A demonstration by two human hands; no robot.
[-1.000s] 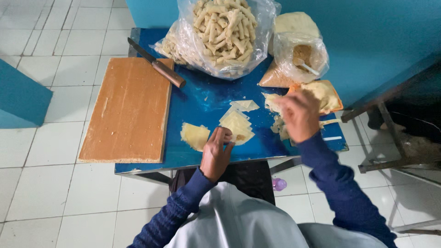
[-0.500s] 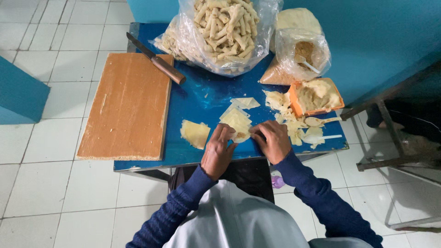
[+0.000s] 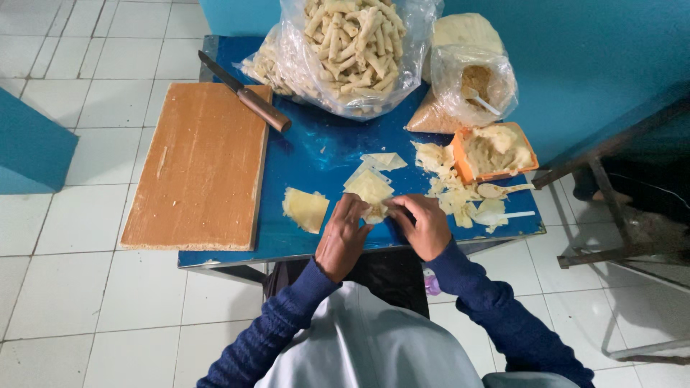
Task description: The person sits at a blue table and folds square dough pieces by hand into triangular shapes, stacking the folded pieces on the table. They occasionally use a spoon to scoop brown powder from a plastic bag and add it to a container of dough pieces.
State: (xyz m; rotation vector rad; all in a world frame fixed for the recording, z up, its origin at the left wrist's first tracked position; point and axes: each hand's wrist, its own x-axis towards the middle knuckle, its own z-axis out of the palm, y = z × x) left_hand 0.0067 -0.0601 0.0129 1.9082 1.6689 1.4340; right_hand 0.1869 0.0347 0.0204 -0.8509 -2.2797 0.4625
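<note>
A pale yellow wrapper sheet (image 3: 371, 188) with filling lies on the blue table (image 3: 316, 154) near its front edge. My left hand (image 3: 343, 236) and my right hand (image 3: 424, 224) meet over the sheet's near corner, fingers pinching and folding it. Another wrapper square (image 3: 305, 209) lies flat just left of my left hand. An orange tray of pale filling (image 3: 494, 151) stands to the right, with two white spoons (image 3: 503, 202) below it.
A wooden cutting board (image 3: 198, 164) covers the table's left part, a knife (image 3: 244, 92) with a wooden handle at its top edge. A clear bag of finished rolls (image 3: 352, 47) and a bag of crumbs (image 3: 471, 79) stand behind. Torn wrapper scraps (image 3: 445, 183) lie beside the tray. A metal frame (image 3: 611, 215) stands at right.
My right hand came back from the filling tray at the right and joined my left hand on the wrapper at the table's front. The left hand stayed on the sheet.
</note>
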